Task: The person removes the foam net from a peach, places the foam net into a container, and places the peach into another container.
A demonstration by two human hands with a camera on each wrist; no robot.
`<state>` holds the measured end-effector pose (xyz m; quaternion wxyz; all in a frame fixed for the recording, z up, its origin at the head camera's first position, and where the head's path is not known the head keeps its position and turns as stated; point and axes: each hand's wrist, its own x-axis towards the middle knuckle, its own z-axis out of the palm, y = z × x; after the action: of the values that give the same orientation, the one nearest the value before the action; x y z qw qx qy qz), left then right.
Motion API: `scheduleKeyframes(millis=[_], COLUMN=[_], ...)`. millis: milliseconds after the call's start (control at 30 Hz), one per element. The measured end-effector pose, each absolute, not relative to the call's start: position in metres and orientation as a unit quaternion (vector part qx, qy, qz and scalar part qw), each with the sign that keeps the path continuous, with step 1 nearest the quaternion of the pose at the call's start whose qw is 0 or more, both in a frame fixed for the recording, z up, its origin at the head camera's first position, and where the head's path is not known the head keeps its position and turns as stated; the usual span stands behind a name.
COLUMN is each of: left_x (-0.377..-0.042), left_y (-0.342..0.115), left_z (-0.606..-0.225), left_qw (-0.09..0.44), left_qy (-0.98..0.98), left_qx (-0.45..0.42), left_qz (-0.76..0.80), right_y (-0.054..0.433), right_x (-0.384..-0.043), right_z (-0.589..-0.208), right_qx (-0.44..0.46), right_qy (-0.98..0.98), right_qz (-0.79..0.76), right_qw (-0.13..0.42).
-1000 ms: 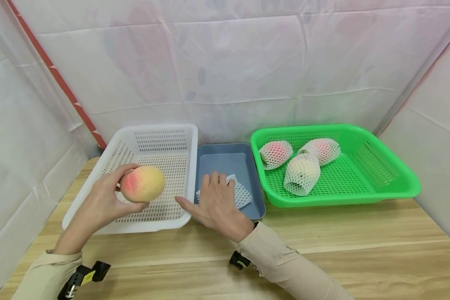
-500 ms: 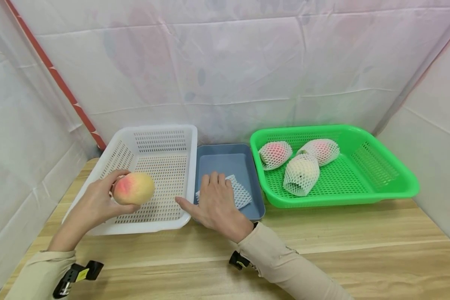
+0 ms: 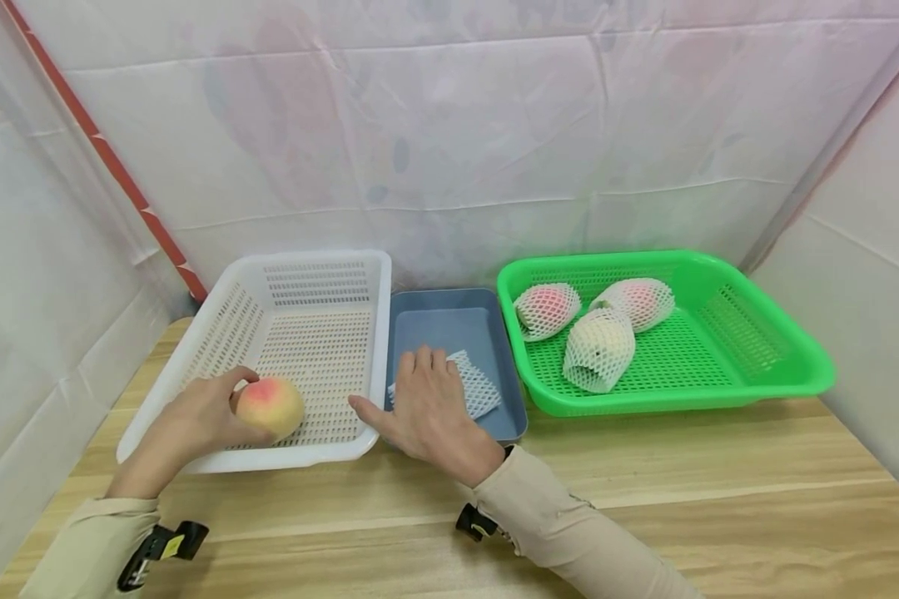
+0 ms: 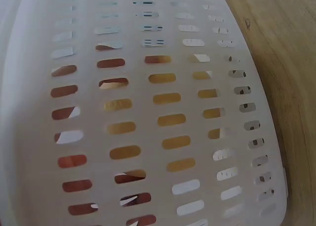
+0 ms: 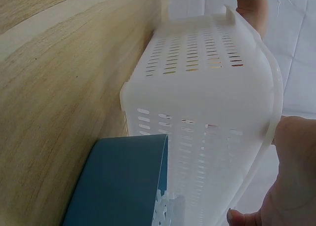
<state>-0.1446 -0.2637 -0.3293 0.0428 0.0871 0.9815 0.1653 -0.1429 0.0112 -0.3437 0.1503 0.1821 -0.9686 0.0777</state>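
Low inside the white basket (image 3: 378,333), near its front wall, my left hand (image 3: 198,420) grips a yellow peach (image 3: 273,409) with a pink blush. Through the basket's slots in the left wrist view, parts of the peach (image 4: 171,120) and the hand show. My right hand (image 3: 430,408) lies over the grey-blue tray (image 3: 445,320), its thumb stretched toward the white basket's rim. Under its fingers is a white foam net (image 3: 479,391), partly covered. In the right wrist view the right hand (image 5: 294,176) appears beside the basket wall.
At the right stands a green basket (image 3: 749,387) holding a pink peach (image 3: 548,309) in foam net, a second netted pink peach (image 3: 642,301), and a netted yellow one (image 3: 601,345). Behind hangs a pale cloth (image 3: 449,125). All containers stand on a wooden table (image 3: 644,482).
My left hand has carried the peach left and then down toward the bottom of the white basket. The right hand has stayed in place over the tray.
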Motion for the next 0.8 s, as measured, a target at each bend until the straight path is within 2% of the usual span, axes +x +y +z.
scheduleKeyframes(millis=[800], left_x=[-0.1471], left_y=[-0.2632], left_z=[-0.3267], left_qw=[0.14], left_qy=[0.978], left_qx=[0.036], left_qz=[0.153], right_y=[0.0097], right_x=[-0.1411], right_z=[-0.3421], right_qx=[0.174], right_qy=[-0.972], right_qz=[0.077], right_qw=[0.135])
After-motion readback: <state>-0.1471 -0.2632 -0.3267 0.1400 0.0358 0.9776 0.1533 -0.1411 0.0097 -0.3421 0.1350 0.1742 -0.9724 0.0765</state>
